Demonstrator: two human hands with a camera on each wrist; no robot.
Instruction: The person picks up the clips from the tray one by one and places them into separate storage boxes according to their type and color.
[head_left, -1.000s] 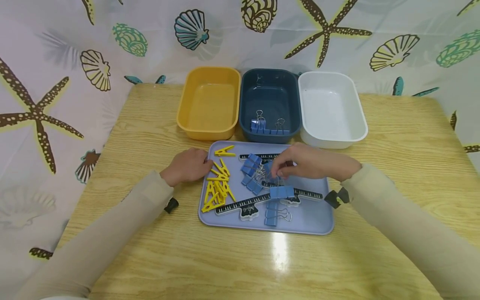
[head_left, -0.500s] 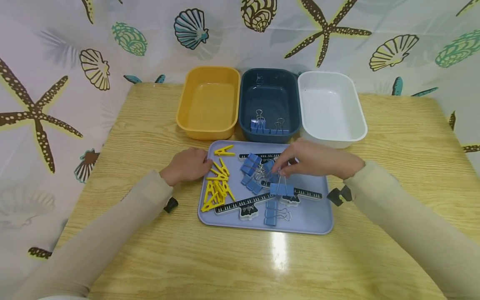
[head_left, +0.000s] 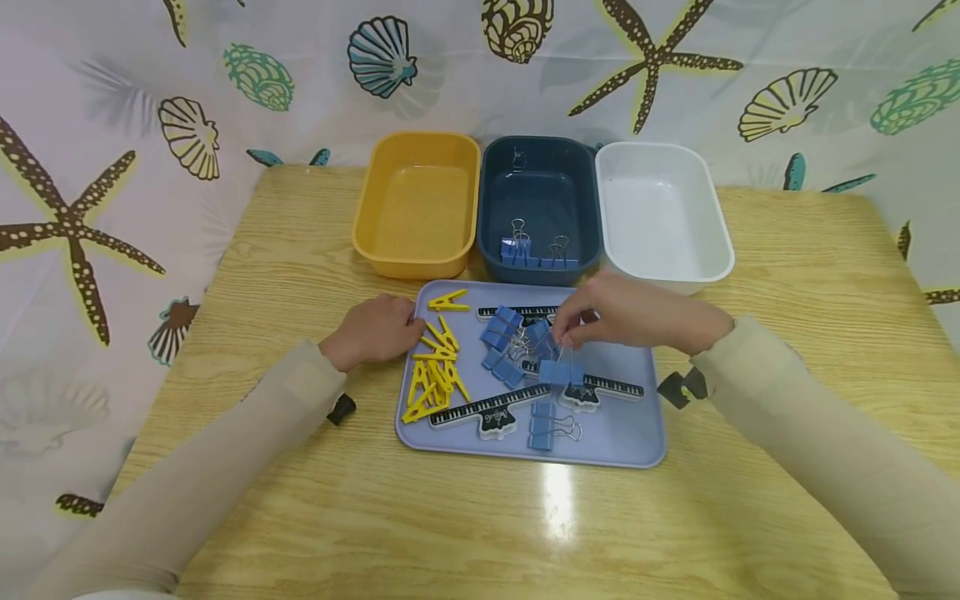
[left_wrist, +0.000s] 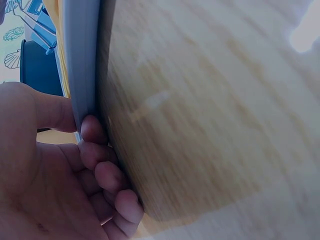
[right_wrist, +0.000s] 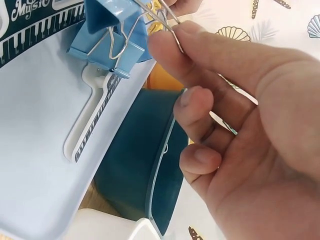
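Observation:
My right hand (head_left: 630, 312) pinches a wire handle of a blue binder clip (head_left: 558, 373) between thumb and index finger, its body hanging over the lilac tray (head_left: 622, 437). In the right wrist view the held binder clip (right_wrist: 106, 14) overlaps another blue binder clip (right_wrist: 107, 50) lying behind it. My left hand (head_left: 378, 331) holds the tray's left edge; the left wrist view has the thumb against the tray rim (left_wrist: 82, 60) and the fingers curled at its underside. More blue binder clips (head_left: 501, 329), yellow clothespins (head_left: 431, 379) and black-and-white piano-key clips (head_left: 487, 408) lie on the tray.
Behind the tray stand three bins side by side: yellow (head_left: 363, 242), dark blue (head_left: 487, 258) and white (head_left: 727, 250). Several blue binder clips (head_left: 517, 252) sit in the dark blue one. A shell-patterned cloth (head_left: 450, 67) hangs behind the wooden table (head_left: 315, 517).
My right hand has lifted the binder clip a little and drawn slightly back toward the bins, its handles now showing below the fingertips. My left hand stays at the tray edge.

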